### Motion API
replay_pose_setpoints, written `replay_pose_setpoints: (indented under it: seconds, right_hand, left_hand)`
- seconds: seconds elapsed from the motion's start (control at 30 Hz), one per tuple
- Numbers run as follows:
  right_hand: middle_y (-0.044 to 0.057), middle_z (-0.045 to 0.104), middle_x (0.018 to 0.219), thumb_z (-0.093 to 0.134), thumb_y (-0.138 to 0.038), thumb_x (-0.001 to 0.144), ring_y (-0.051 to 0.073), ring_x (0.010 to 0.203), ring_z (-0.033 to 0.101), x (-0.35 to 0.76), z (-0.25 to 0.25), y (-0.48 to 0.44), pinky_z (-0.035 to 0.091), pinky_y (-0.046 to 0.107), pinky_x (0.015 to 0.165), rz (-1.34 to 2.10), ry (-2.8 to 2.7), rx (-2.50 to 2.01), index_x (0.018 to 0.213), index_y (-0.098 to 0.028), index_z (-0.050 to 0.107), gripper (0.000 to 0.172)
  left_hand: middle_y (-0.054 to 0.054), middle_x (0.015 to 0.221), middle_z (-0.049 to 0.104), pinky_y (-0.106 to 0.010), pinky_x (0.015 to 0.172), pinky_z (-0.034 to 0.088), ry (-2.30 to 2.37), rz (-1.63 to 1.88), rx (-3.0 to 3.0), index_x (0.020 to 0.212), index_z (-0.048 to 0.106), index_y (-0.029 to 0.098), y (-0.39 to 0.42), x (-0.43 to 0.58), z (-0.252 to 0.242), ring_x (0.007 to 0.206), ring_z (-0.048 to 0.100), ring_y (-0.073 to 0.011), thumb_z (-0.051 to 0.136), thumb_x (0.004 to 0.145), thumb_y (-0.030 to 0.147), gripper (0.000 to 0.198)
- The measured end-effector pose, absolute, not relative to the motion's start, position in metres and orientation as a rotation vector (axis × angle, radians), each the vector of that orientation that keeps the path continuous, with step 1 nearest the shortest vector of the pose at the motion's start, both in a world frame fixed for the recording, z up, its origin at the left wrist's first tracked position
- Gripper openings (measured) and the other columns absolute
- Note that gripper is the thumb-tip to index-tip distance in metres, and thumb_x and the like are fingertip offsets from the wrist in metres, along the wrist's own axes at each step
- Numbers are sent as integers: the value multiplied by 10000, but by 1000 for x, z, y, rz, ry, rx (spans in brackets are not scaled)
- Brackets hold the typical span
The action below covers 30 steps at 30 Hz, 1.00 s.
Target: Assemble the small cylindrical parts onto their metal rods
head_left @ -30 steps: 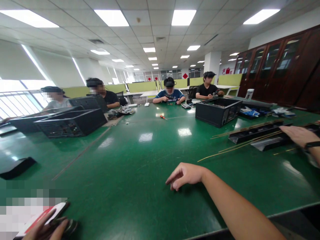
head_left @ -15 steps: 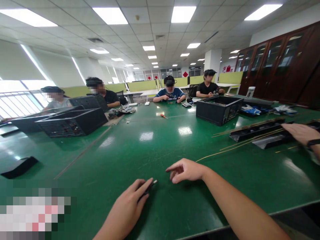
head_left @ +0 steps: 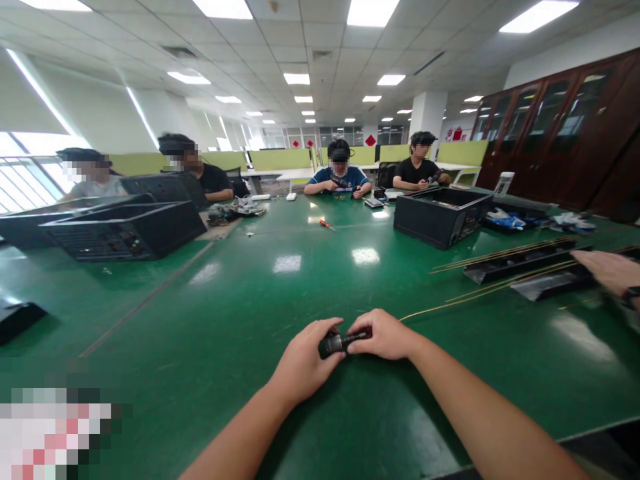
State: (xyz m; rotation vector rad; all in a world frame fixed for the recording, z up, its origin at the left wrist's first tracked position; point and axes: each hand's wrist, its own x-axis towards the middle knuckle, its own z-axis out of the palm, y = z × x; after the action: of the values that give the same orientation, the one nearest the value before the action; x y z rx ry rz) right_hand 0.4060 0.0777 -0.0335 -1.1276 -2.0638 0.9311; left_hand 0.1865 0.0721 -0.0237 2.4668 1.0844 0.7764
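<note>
A short black cylindrical tool (head_left: 334,344) lies level between my two hands, just over the green table; its exact kind does not show. My left hand (head_left: 306,360) is closed around the thick body, thumb below and fingers above. The fingers of my right hand (head_left: 384,335) pinch its narrower, ribbed end and hide the tip. Thin brass-coloured rods (head_left: 440,304) lie on the table to the right of my right hand. Farther ahead is a small orange-handled screwdriver (head_left: 326,225).
Black computer cases stand at left (head_left: 125,230) and right (head_left: 435,223). Black metal channels (head_left: 520,259) lie at right, near another person's hand (head_left: 607,268). Several people sit around the green table (head_left: 240,307). A black bent panel (head_left: 17,320) lies far left.
Both my hands have come together. My right hand, earlier apart with a finger pointing, now grips one end of the black tool. The left hand has moved up and right. The view has shifted slightly.
</note>
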Motion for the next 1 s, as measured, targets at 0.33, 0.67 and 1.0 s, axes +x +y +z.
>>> replay_pose_setpoints:
  seconds: [0.33,0.67,1.0]
  right_hand:
    - [29,704,761,691,-363,773,143,665,587,408,-38,78,419,231,611,954,-2025,-1145,886,-153,756,247]
    - [49,712,809,676,-313,803,165,748,631,402,-21,64,441,259,702,603,-2082,-1051,853,-173,740,162]
    - [43,718,815,682,-318,804,160,750,643,404,-28,67,448,256,710,618,-2111,-1058,877,-174,742,173]
  left_hand:
    - [-46,973,708,-347,859,508,980,806,2424,1036,681,230,71,191,-15,918,641,-199,666,786,239,251]
    - [-57,1019,692,-351,874,519,944,927,2429,1065,693,243,70,188,-13,946,635,-197,674,791,235,275]
    - [-45,1017,696,-344,875,516,955,870,2446,1060,694,246,72,188,-15,938,641,-189,694,771,210,291]
